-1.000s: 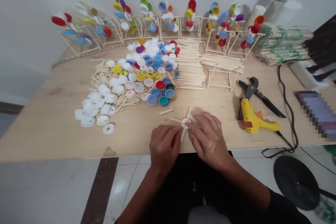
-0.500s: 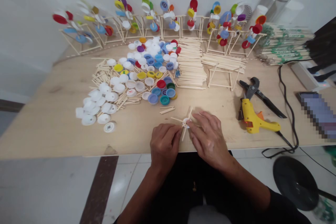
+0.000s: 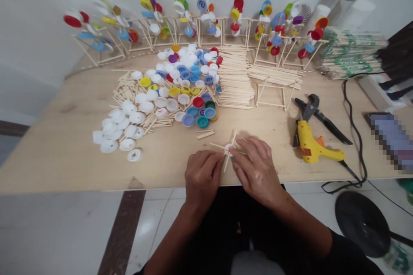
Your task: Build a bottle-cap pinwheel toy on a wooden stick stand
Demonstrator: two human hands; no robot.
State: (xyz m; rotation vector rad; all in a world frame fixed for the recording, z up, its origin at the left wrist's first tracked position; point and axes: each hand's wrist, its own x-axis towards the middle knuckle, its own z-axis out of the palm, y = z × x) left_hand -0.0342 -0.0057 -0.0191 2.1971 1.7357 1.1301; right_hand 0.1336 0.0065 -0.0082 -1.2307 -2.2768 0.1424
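The right hand [image 3: 258, 168] touches thin, pale wooden sticks [image 3: 234, 135] across a round white cap [image 3: 228, 146] beside the curled left hand [image 3: 203, 172]; both grips are unclear.

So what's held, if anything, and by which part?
The right hand steadies crossed pale wooden sticks near their middle, on a round white plastic cap; for the left hand, I can't tell.

on the wooden table [image 3: 77, 154] lie caps [image 3: 171, 104], thin sticks [image 3: 235, 80], a yellow glue gun [image 3: 308, 142] and a phone [image 3: 392, 137].
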